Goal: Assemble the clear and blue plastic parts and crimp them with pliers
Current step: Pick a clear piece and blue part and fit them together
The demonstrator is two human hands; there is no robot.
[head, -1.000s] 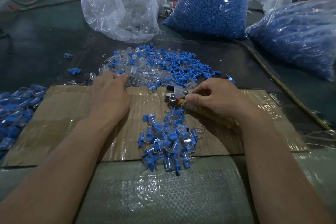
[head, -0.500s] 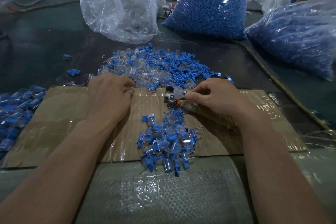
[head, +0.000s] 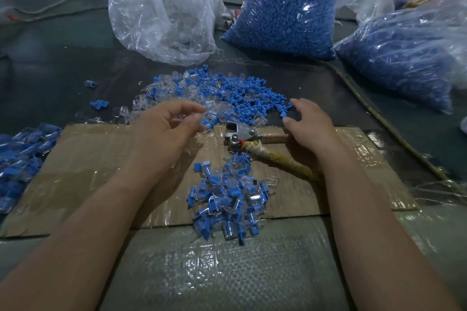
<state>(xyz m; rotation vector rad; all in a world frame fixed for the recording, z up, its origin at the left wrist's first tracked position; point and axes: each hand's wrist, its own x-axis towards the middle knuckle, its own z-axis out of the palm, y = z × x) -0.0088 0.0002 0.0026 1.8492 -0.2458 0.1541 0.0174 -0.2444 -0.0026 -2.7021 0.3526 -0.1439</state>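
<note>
Done so far: I see a finished pile of joined clear-and-blue pieces on the near part of the cardboard, right in front of me. A second heap that looks the same sits at the left edge.
Left to do: plenty. The loose pile of separate clear and blue parts spreads across the tabletop just beyond the cardboard. Farther back stand a clear bag and a packed blue bag, so I judge this job far from finished.
Pliers: the pliers lie flat on the cardboard between the two piles, head pointing left, wrapped handle trailing to the near right. Nobody is holding them.
Left hand: my left hand hovers at the near edge of the loose pile, fingers curled, thumb and forefinger close together. It is blurred, and I cannot tell whether a clear part sits between them.
Right hand: my right hand reaches over the right edge of the loose pile, fingers relaxed and spread, with a blue piece just by the thumb, not gripped.
Step in hand: I read this as picking up parts for the next piece, with no crimp under way.
</note>
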